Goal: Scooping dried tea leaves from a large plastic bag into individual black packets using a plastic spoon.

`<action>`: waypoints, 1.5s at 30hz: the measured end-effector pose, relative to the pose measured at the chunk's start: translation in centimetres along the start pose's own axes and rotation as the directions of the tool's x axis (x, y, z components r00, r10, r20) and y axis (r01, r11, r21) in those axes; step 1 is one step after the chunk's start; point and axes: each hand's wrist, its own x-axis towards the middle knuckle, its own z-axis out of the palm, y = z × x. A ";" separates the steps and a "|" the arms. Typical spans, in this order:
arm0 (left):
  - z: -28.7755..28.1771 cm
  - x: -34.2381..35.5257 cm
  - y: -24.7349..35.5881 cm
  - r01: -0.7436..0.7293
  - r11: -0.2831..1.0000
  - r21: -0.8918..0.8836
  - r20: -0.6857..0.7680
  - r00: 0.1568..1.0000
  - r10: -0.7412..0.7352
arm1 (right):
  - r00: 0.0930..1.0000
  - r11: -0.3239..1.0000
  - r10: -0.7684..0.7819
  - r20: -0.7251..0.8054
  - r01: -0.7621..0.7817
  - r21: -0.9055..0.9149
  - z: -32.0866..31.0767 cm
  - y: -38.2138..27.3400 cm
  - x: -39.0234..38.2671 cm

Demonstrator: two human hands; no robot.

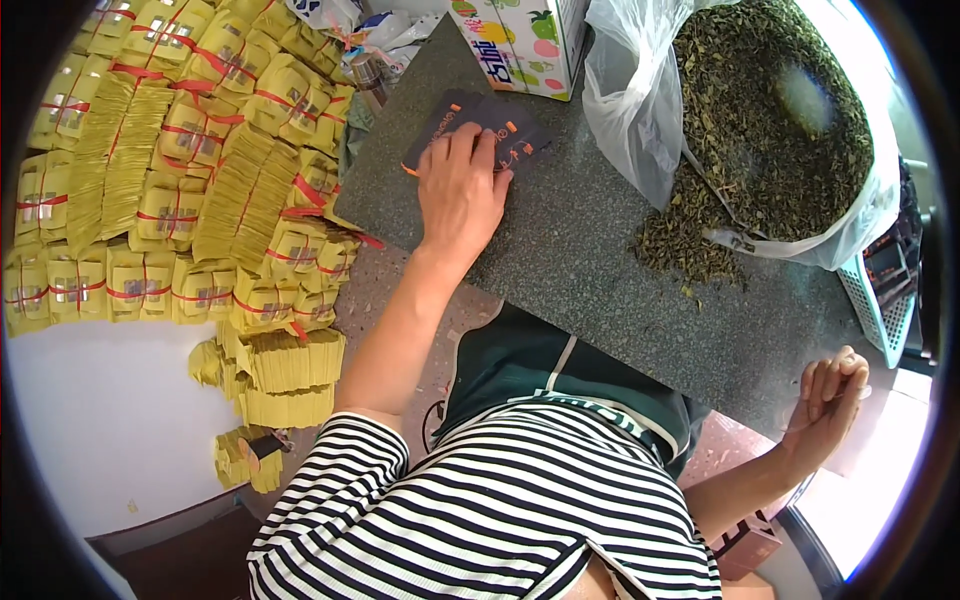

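Observation:
Near the upper middle of the dark speckled counter (560, 230), my left hand (462, 190) is curled over a fanned pile of dark packets (520, 130) with orange print, fingers pressed on it. My right hand (828, 395) is at the counter's right front, fingers bent together; whether they hold anything small I cannot make out. To the upper right, a large open clear bag of dried leaves (760, 120) has some spilled onto the counter, with a metal tool (727, 237) lying among them.
Many yellow paper bundles (170, 215) tied in red are stacked along the left. A printed fruit-pattern carton (520, 40) and a metal flask (368, 80) stand at the back. A light blue basket (870, 300) with dark packets sits at the right edge.

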 end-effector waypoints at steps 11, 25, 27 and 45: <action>0.1 0.9 1.4 0.004 0.999 0.046 -0.019 1.000 -0.003 | 1.000 0.999 0.014 -0.026 -0.015 -0.052 0.2 0.4 0.1; -0.6 1.7 1.3 0.062 0.998 -0.007 0.039 0.997 -0.061 | 0.995 0.994 0.100 0.005 -0.100 -0.052 0.7 1.9 2.4; -0.9 2.2 1.2 0.087 0.996 0.009 0.039 0.995 -0.087 | 0.996 0.994 0.092 -0.008 -0.092 -0.056 0.8 2.3 2.7; -1.0 1.6 1.6 0.044 0.998 0.038 0.109 0.993 -0.048 | 0.995 0.994 0.098 -0.007 -0.098 -0.052 0.1 2.6 3.0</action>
